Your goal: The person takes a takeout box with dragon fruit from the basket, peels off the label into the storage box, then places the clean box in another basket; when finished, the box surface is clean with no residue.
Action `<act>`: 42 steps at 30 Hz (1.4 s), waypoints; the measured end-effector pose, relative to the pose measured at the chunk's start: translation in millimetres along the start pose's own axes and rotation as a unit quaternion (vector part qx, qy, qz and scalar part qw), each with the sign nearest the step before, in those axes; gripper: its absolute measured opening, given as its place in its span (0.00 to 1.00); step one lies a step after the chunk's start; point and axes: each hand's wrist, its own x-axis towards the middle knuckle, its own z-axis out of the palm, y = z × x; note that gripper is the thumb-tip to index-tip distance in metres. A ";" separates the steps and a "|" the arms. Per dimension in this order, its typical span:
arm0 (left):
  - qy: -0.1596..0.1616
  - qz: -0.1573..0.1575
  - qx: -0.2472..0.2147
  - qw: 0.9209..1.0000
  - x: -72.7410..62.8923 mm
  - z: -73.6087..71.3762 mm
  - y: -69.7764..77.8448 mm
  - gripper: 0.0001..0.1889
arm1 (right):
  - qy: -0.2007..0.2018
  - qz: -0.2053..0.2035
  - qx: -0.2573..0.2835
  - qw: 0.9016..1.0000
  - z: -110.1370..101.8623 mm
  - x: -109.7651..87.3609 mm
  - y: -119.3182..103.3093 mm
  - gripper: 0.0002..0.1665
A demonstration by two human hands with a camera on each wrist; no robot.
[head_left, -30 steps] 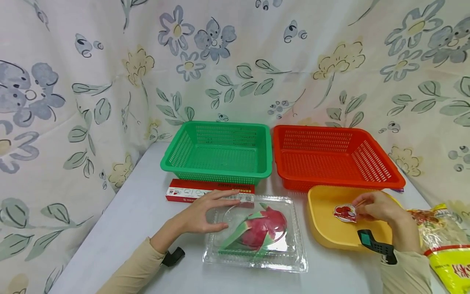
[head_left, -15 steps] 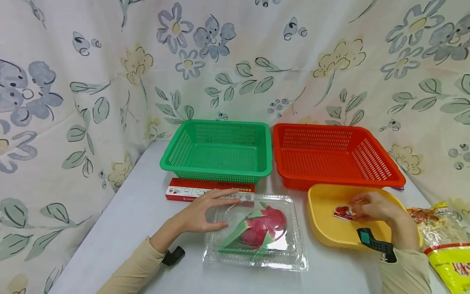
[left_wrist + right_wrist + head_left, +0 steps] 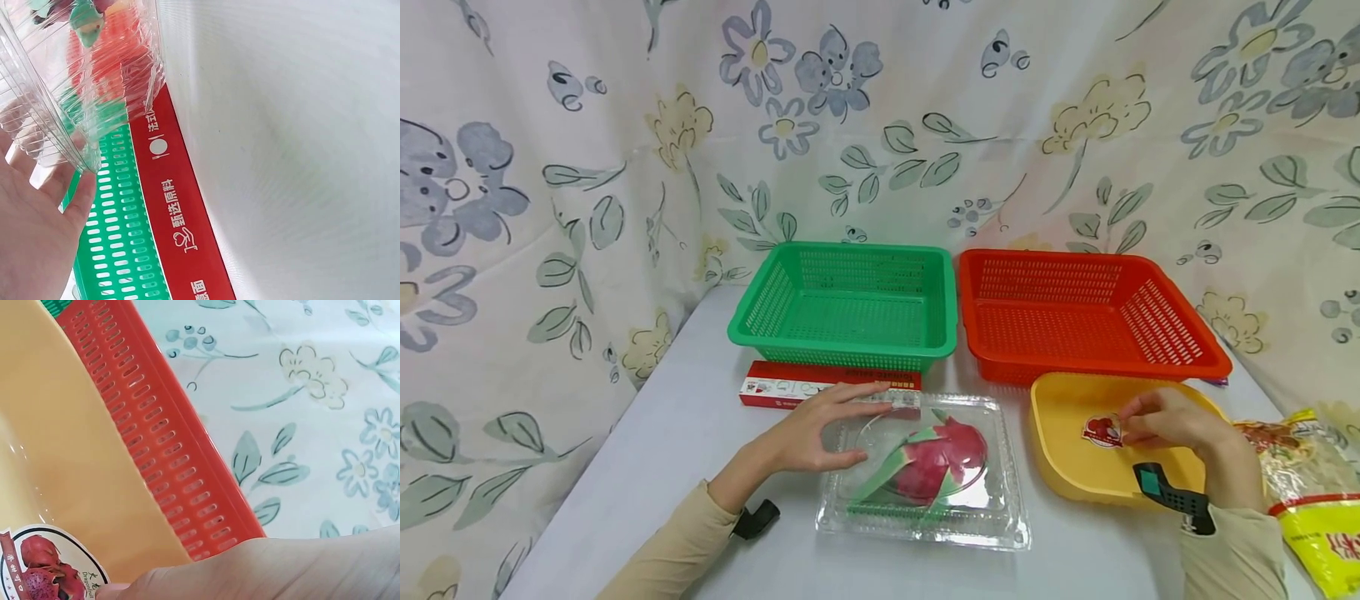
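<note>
A clear plastic clamshell box (image 3: 880,512) with a pink and green dragon fruit (image 3: 928,467) inside lies at the middle of the table in the head view. My left hand (image 3: 820,429) rests against the box's left side, its fingers spread and fairly straight; in the left wrist view its fingertips touch the ridged plastic edge. Over a yellow basin (image 3: 1075,471), my right hand (image 3: 1172,421) pinches the edge of a round dragon fruit sticker (image 3: 1102,430). The right wrist view shows the printed fruit on the sticker (image 3: 47,565); most of the fingers are out of sight there.
Behind the box lies a long red and white carton (image 3: 782,387), before a green basket (image 3: 842,358). A red basket (image 3: 1082,367) stands behind the yellow basin. At the far right is a yellow and clear food packet (image 3: 1311,500). Floral cloth (image 3: 880,108) hangs behind.
The right hand and the sticker have shifted very slightly within the basin, the sticker turning a little. The left hand and the box stay in place.
</note>
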 end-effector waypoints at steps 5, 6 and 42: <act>0.004 0.008 0.005 1.000 1.1 -0.4 -0.3 0.34 | -0.018 -0.010 -0.029 0.999 1.3 3.1 -3.5 0.20; 0.005 0.010 0.005 1.000 1.2 -0.5 -0.3 0.34 | -0.025 -0.012 -0.035 0.999 2.5 4.6 -4.5 0.21; 0.017 -0.004 -0.029 0.999 0.4 3.8 4.1 0.32 | 0.041 -0.134 -0.076 0.987 -2.2 -13.4 -18.6 0.28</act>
